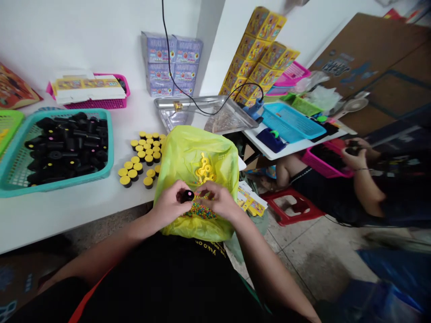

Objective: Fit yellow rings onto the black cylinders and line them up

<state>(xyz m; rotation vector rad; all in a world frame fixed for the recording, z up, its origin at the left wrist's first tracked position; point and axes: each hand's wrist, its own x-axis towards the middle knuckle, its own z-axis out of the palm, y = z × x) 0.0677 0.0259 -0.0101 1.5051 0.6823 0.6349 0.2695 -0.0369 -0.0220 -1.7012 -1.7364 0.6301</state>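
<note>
My left hand [171,199] is closed around a small black plastic piece [187,195] with a pink dot on its end. Just to its right, my right hand [218,202] hovers with curved fingers, a gap between thumb and forefinger; I see nothing in it. Both hands are over a basket lined with a yellow-green plastic bag [198,140]. Inside lie many small multicoloured beads [204,211] and a cluster of yellow plastic parts [205,169] with ring-shaped ends. On the table to the left stand several black pieces with yellow tops [138,168].
A teal basket [110,154] of black pieces stands on the white table [63,206]. Behind are a metal tray [208,128], purple boxes [173,67] and stacked yellow boxes [256,54]. At right, a co-worker's hands [358,157] work over a pink basket [311,157].
</note>
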